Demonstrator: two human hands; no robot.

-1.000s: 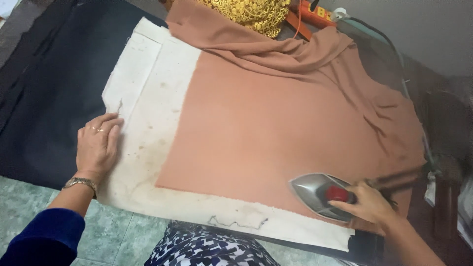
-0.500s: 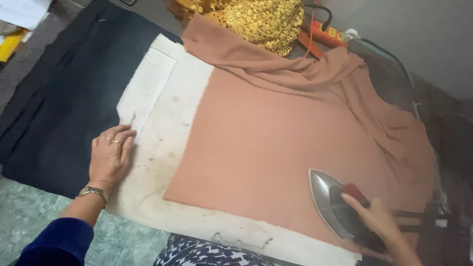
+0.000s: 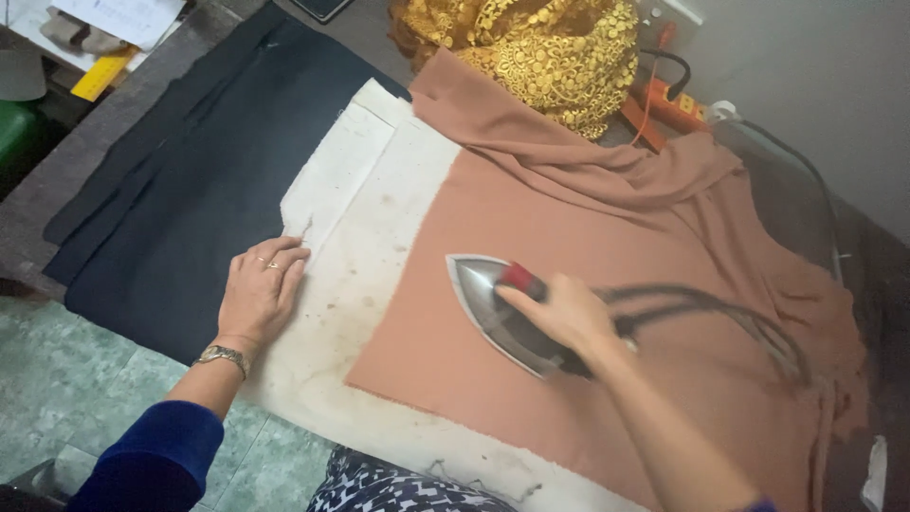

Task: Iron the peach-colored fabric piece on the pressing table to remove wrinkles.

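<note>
Right hand (image 3: 559, 313) clenched on my grey metal iron (image 3: 498, 313) over flat terracotta fabric (image 3: 607, 237), left hand (image 3: 258, 299) released, flat on stained white cloth (image 3: 370, 246).

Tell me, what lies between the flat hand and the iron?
In the head view, stained white cloth and the brown fabric's edge lie between left hand and iron.

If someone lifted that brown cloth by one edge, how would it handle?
The brown cloth is probably floppy: it bunches into soft folds near the gold lace. Likely light, since it lies thin and flat. It might slide on the white pad under the iron.
</note>
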